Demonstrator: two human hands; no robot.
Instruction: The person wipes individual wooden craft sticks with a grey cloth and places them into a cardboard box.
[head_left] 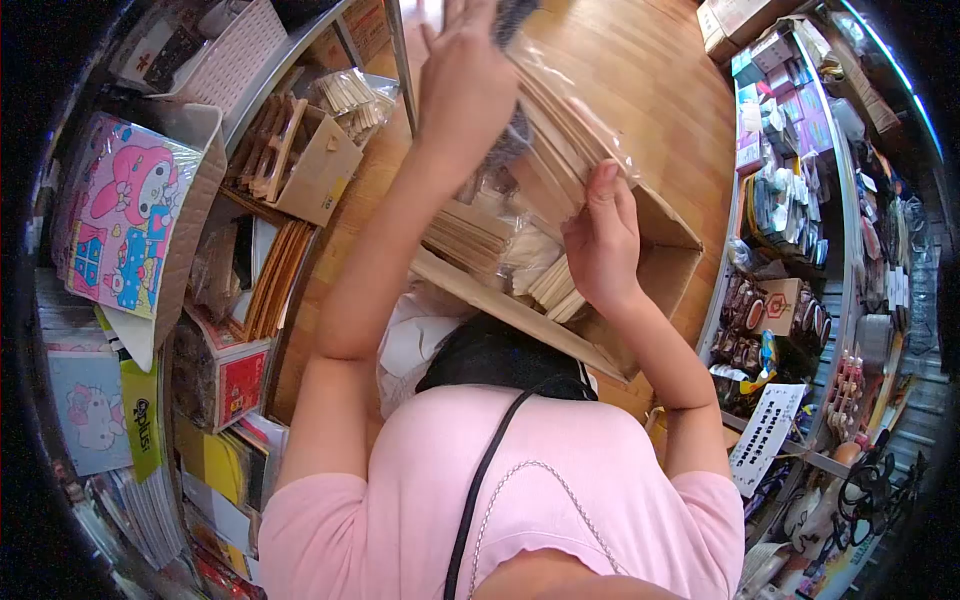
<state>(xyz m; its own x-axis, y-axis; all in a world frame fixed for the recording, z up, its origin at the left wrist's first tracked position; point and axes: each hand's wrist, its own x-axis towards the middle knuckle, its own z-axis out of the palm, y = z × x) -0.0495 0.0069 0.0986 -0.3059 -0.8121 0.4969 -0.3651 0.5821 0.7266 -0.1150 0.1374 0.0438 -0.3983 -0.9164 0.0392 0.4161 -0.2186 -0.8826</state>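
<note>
My right hand (605, 240) is closed on a clear plastic pack of flat wooden sticks (560, 125), thumb lying along its near edge. The pack is tilted above an open cardboard box (672, 240). At the top edge of the view, my left hand (465, 85) is raised beside the pack's far end, fingers stretched and apart, tips partly cut off. Dark patterned material (514, 18) shows just behind it, and I cannot make out what it is. Inside the box lie more bundles of wooden sticks (465, 238) and paler sticks (552, 288) in clear plastic.
Shelves stand on both sides. On the left are a small carton of wooden pieces (325, 165), a cartoon-printed pack (130, 215) and a white basket (232, 55). The right shelf (722, 290) carries many small packaged goods. Wooden flooring (660, 80) lies beyond the box.
</note>
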